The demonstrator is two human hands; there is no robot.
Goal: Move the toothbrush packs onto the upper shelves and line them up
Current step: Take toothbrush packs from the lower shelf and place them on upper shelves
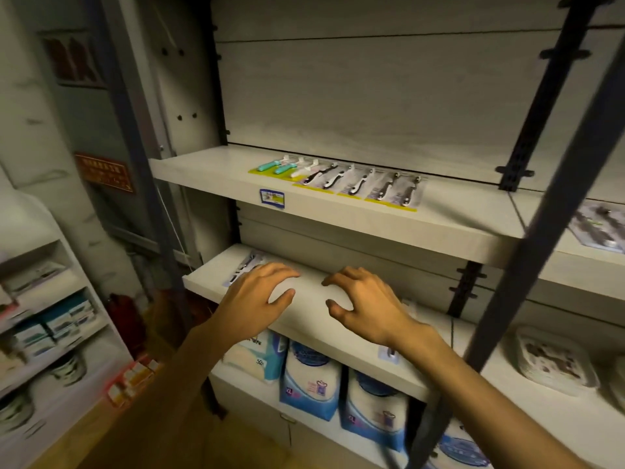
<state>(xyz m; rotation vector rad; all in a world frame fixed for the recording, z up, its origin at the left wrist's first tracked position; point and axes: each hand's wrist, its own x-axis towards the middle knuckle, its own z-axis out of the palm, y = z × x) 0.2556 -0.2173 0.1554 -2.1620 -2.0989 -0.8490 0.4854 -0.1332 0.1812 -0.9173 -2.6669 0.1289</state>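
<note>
Several toothbrush packs [341,179] lie in a row on the upper shelf [209,174], teal handles at the left, white and dark ones to the right. One more toothbrush pack [244,265] lies at the left end of the lower shelf [311,309]. My left hand [257,296] hovers over that shelf just right of this pack, fingers spread and loosely bent, holding nothing. My right hand [365,302] hovers beside it in the same pose, also empty. Another pack [598,231] lies on the upper shelf of the right bay.
A dark metal upright [527,231] crosses the view on the right. Blue and white bags [311,380] stand under the lower shelf. A plastic tray [554,360] sits at lower right. A side rack with boxes [57,326] stands at the left.
</note>
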